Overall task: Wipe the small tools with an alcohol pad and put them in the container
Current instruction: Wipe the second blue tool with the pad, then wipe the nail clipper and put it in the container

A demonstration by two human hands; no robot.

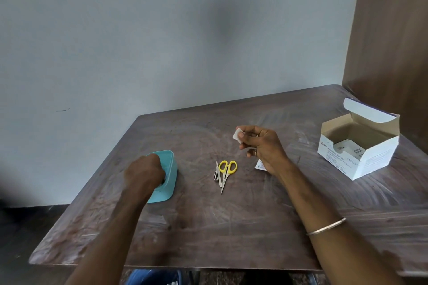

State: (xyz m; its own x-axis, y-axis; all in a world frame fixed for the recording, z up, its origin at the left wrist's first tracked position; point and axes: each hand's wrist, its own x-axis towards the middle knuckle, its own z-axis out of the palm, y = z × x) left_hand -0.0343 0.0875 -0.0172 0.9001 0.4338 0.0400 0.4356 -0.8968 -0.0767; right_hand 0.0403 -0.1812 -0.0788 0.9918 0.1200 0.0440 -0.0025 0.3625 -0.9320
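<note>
Worn wood table [231, 227], plastic container [170, 173], cardboard box [370, 159].

Tools at the table's middle, container to their left, swab box far right.
The scissors [227, 172] lie on the table [231, 227] touching a small metal tool [217, 172] on their left. Left of the scissors sits the container [170, 169], the left hand [144, 174] over it. Behind and right of the scissors the right hand [261, 146] pinches an alcohol pad [237, 134]; a torn wrapper [259, 165] lies beneath it. The open alcohol swab box [357, 146] stands well right.

the container [170, 170] is showing teal; the scissors [227, 171] are showing yellow handles; the box [358, 143] is showing white with dark print; the table [231, 227] is showing streaked brown.
</note>
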